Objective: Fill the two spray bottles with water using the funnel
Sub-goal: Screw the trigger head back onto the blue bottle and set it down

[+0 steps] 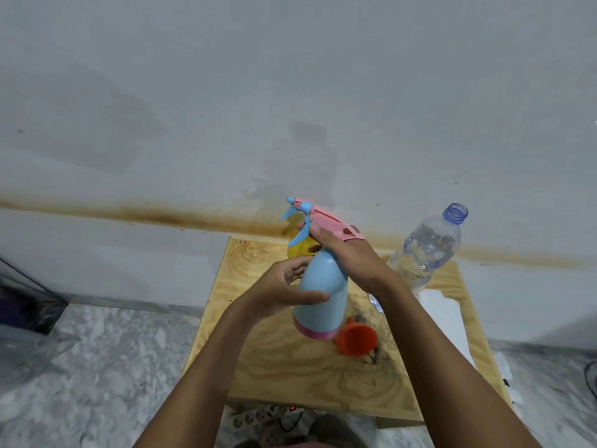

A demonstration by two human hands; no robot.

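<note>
The pale blue plastic spray bottle with a pink base band (pixel 323 286) is held over the wooden desk (pixel 290 367). The left hand (pixel 284 292) wraps its smooth body. The right hand (pixel 345 253) curls round the neck under the pink trigger head (pixel 326 221), probably on the screw collar, which is hidden. It looks light, stiff and slick, so the narrow waist gives the surest hold. Behind it stands a yellow spray bottle (pixel 298 245). An orange plastic funnel (pixel 357 339) lies nearby, and an uncapped clear water bottle (pixel 423 250) stands to the right.

Soft, even, rather dim light; faint shadows on the grey-white wall (pixel 290 92); wide-angle bending at frame edges; slight overall softness.
</note>
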